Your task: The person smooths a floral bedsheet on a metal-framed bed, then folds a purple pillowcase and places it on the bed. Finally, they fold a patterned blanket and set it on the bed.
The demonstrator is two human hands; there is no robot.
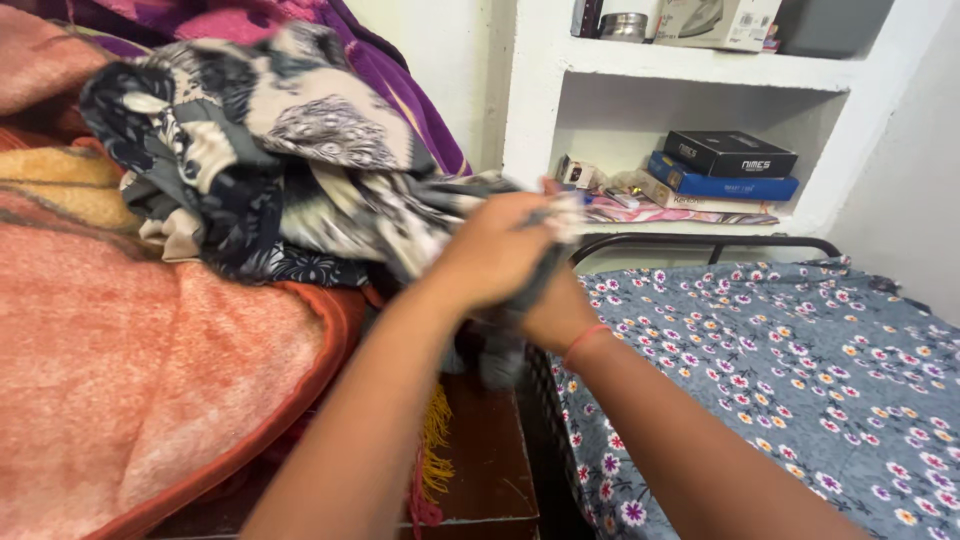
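Nearest the camera, at about six o'clock, two bare forearms are seen reaching forward, one from seven o'clock and one from five (a thin red band is worn on the right wrist). Both hands are counted at the centre of the view: the left hand (490, 255) is clenched over a bunched end of a patterned black, grey and cream cloth (270, 160), and the right hand (555, 315), partly hidden beneath it, appears closed on the same cloth, though its fingers cannot be fully made out.

One such cloth is held; its bulk is spread toward ten o'clock, resting on a stack of blankets (130, 350), of which an orange one, a yellowish one and a purple one can be told apart. It is judged that the cloth has been gathered at one end only: most of it is still loose and crumpled on the pile, so the handling seems at an early stage.

At four o'clock one bed with a grey flowered sheet (800, 370) is laid out, and nothing is set on it.

Farther off, at one o'clock, a white wall shelf (700, 70) is seen, with three stacked flat boxes (725, 170) on its lower level (black, blue, pale).
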